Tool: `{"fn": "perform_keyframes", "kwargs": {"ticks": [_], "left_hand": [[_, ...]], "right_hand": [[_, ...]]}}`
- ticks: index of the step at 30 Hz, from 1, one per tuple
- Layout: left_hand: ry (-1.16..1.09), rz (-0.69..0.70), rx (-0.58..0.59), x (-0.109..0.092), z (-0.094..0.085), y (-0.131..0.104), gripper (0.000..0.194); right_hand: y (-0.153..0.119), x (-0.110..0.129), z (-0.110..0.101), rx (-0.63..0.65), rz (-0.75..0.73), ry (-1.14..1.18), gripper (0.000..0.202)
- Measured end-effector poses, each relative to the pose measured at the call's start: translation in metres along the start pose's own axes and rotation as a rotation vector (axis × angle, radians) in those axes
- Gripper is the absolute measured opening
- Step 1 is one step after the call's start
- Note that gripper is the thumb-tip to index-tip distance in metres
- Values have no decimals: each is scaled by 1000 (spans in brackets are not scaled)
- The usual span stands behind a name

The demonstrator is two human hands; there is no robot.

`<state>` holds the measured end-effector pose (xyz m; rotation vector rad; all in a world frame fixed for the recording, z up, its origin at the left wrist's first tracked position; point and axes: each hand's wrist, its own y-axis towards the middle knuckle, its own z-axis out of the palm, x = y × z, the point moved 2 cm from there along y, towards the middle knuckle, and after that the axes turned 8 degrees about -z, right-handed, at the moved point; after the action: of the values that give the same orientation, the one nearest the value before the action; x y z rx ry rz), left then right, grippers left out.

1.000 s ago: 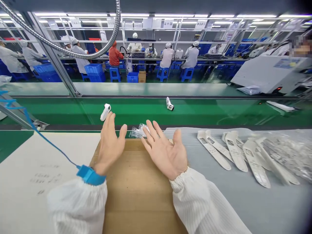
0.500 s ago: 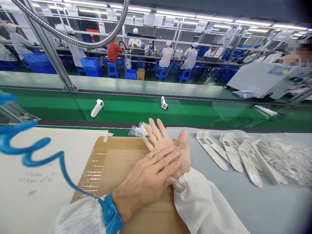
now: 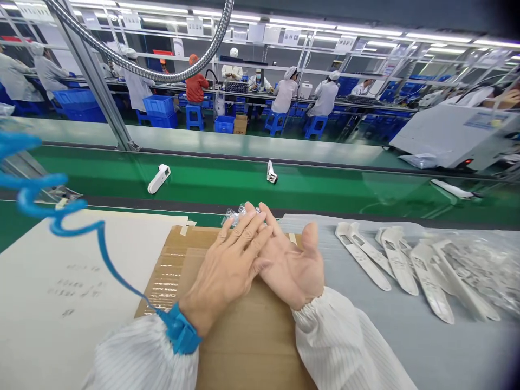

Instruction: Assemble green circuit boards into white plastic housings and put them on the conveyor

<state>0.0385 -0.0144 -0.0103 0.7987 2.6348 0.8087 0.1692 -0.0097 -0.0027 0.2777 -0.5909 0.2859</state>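
Worktop (image 3: 385, 336) bore a cardboard sheet (image 3: 252, 346); above it, the left hand (image 3: 227, 265) lay palm-down across the upturned right hand's (image 3: 292, 268) fingers, each grip released.

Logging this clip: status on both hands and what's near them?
Left hand over fingers of right hand, right palm up; no object visible in either. Cardboard underneath. Crumpled clear plastic just beyond; white parts to right.

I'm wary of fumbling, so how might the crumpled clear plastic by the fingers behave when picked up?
The clear plastic is probably floppy, since it looks thin and creased. It is likely light for its size, as it appears to be see-through film. Its glossy highlights suggest it could be slippery.
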Motion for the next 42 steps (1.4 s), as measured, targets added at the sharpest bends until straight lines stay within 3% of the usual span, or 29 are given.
{"fn": "perform_keyframes", "kwargs": {"ticks": [7, 9, 12, 15, 16, 18, 21, 24, 26, 29, 32, 37, 40, 42], "left_hand": [[-81, -36, -9, -3, -6, 2, 45], [-166, -207, 13, 0, -10, 2, 35], [-329, -596, 38, 11, -13, -2, 35], [-412, -740, -57, 22, -13, -4, 19], [-408, -755, -89, 25, -13, -4, 13], [-394, -793, -78, 31, -11, -3, 20], [-431, -860, 73, 37, -8, -4, 26], [-420, -891, 173, 40, -9, -4, 23], [-316, -883, 238, 40, -11, -4, 26], [-145, -837, 362, 38, -14, -2, 46], [-62, -800, 421, 36, -14, -2, 62], [-79, -825, 403, 36, -5, -3, 60], [-127, -819, 334, 39, 3, -4, 46], [-167, -778, 253, 40, 6, -4, 38]], "right_hand": [[2, 1, -3, -32, 1, -139, 76], [2, -5, -3, 6, 90, -199, 76], [-1, -18, -1, 105, 225, -339, 62], [-1, -20, -6, 61, 163, -517, 51], [1, -16, -11, 17, 132, -599, 48], [14, 0, -25, -76, 63, -800, 43], [53, 34, -51, -173, -80, -1139, 38], [109, 63, -72, -236, -187, -1586, 25], [147, 70, -83, -262, -201, -1846, 25], [195, 60, -94, -317, -188, -1993, 38], [225, 39, -106, -377, -141, -2050, 46], [234, 18, -113, -389, -129, -2038, 36], [216, 27, -98, -373, -224, -1990, 36], [194, 40, -79, -380, -316, -1830, 38]]}}
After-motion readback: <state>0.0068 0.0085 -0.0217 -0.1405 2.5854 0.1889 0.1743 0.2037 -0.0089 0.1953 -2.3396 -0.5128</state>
